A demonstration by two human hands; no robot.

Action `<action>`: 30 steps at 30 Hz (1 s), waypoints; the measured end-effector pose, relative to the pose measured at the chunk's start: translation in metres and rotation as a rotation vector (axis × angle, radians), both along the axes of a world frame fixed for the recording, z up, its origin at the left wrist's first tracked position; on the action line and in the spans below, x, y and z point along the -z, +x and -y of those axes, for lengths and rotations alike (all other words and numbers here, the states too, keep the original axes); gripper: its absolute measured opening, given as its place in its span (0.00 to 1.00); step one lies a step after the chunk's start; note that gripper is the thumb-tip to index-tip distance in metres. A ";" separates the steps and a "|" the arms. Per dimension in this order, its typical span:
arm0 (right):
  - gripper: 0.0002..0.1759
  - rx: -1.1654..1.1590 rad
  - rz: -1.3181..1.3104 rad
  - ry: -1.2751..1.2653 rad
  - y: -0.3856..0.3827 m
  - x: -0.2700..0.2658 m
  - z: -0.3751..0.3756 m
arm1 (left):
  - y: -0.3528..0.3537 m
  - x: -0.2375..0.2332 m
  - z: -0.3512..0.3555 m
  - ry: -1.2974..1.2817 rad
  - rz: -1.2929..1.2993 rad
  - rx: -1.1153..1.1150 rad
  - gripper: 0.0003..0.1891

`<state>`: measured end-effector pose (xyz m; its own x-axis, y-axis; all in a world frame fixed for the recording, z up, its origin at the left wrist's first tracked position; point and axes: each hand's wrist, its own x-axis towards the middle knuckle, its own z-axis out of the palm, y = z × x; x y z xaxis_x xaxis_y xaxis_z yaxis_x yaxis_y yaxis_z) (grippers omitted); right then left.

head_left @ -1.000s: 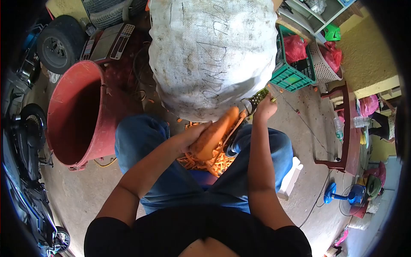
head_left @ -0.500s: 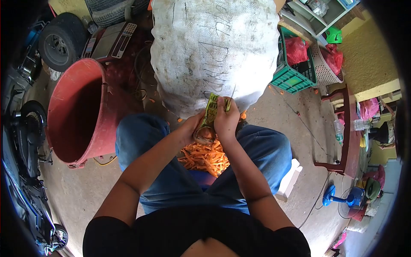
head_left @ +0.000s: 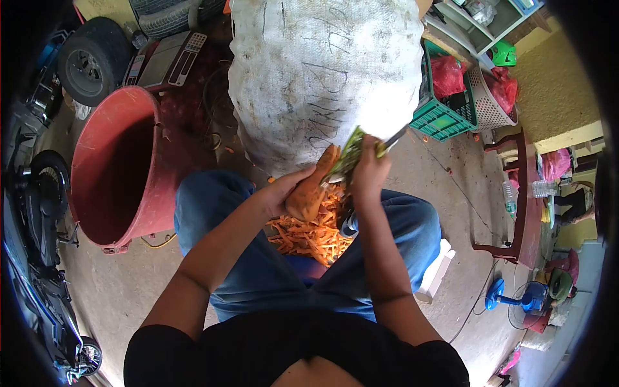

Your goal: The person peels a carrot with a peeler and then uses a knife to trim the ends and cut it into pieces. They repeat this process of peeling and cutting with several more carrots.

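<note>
My left hand (head_left: 284,192) is closed around a thick carrot (head_left: 308,197), its narrow end tilted up and away from me. My right hand (head_left: 371,174) grips a yellow-green peeler-like tool (head_left: 349,156), slightly blurred, right beside the carrot. A dark, knife-like blade (head_left: 396,136) sticks out past the right fingers toward the upper right; I cannot tell whether it is part of the same tool. Below both hands, a pile of orange peelings (head_left: 303,238) lies between my knees, over something blue (head_left: 304,266).
A large white woven sack (head_left: 316,71) stands just ahead. On the left are a red tub (head_left: 149,187), a scale (head_left: 169,61), tyres (head_left: 93,62) and a motorcycle (head_left: 45,213). On the right, a green crate (head_left: 445,116), a white basket (head_left: 487,100) and a blue fan (head_left: 532,297).
My right hand has moved right and away from my left, taking the green tool off the carrot. The carrot now shows its long side, and the dark blade has come into view.
</note>
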<state>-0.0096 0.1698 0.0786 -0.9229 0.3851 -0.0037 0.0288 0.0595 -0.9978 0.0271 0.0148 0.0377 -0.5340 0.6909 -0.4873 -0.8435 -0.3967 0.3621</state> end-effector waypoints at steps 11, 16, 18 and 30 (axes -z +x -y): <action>0.16 -0.012 -0.119 0.525 -0.008 0.037 0.008 | 0.006 -0.005 -0.006 -0.335 -0.106 0.044 0.20; 0.16 0.388 0.092 0.556 -0.054 0.055 -0.066 | 0.023 -0.021 0.000 -0.161 -0.162 0.180 0.20; 0.14 0.377 -0.072 0.408 -0.049 0.048 -0.064 | 0.016 -0.020 0.002 -0.162 -0.141 0.129 0.21; 0.13 -0.133 -0.161 0.405 0.016 0.024 0.028 | 0.000 0.024 -0.006 -0.150 -0.093 -0.090 0.21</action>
<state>0.0065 0.1422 0.0546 -0.9410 0.2040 0.2700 -0.1587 0.4386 -0.8845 0.0276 0.0210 0.0139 -0.6378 0.5618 -0.5269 -0.7673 -0.4047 0.4974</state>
